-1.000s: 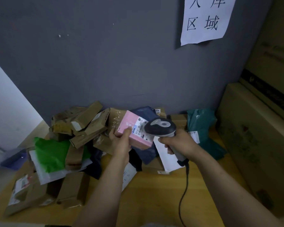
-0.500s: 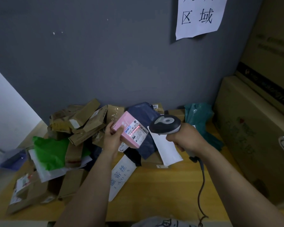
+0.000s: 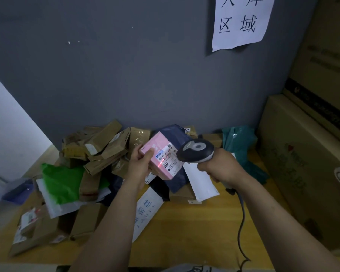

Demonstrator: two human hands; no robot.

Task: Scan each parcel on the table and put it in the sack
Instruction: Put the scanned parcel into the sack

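My left hand [image 3: 139,165] grips a small pink box parcel [image 3: 161,152] by its left end, held above the wooden table [image 3: 194,232]. A white shipping label faces up on the box, and a red scan line glows across its barcode. My right hand [image 3: 218,167] is closed around the handle of a grey and white barcode scanner [image 3: 196,151], whose head points left at the label, a few centimetres away. Its cable [image 3: 241,222] hangs down over the table. No sack is clearly visible.
A heap of brown cardboard parcels [image 3: 106,146] lies against the grey wall, with a green bag [image 3: 63,183], a dark blue bag [image 3: 177,138], white mailers [image 3: 202,183] and a teal bag [image 3: 238,142]. Large cartons [image 3: 302,163] stand at the right.
The scanner head has moved away from over the pink box to its right, uncovering the label. A red scan line now shows on the barcode. The view has shifted slightly.
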